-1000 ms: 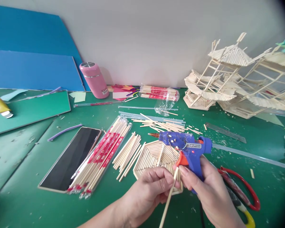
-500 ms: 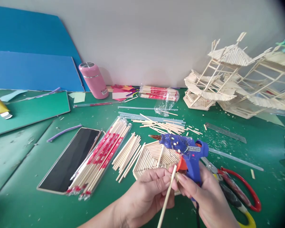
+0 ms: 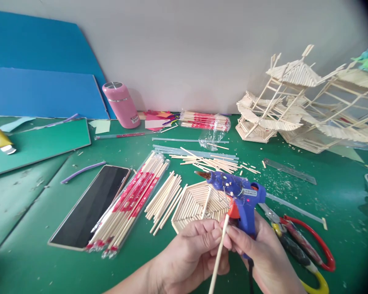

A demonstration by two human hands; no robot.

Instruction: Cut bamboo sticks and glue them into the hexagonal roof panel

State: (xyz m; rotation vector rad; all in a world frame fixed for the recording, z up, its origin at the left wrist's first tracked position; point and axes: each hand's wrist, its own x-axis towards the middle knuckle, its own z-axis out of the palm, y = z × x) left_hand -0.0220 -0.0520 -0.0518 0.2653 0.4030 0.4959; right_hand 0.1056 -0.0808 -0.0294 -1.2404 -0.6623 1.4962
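A thin wooden stick (image 3: 218,257) is pinched in the fingertips of my left hand (image 3: 193,251), its lower end running out of view. My right hand (image 3: 260,255) is closed around the handle of a blue hot glue gun (image 3: 237,188) with an orange trigger. The thumb and fingertips of that hand also touch the stick near its upper end. The gun's nozzle points left, and a clear glue stick (image 3: 294,209) shows behind it. Beneath the gun and hands lies a many-sided panel of wooden sticks (image 3: 193,202), partly covered.
Left of the panel lie loose sticks (image 3: 164,200), a bag of chopsticks (image 3: 135,200) and a phone (image 3: 90,206). Pliers with red and yellow handles (image 3: 306,245) rest at right. Stick-built towers (image 3: 272,106) and a pink flask (image 3: 122,105) stand at the back.
The glue gun and both hands have shifted very slightly; the stick's lower end has swung a little to the right. Both hands keep their hold.
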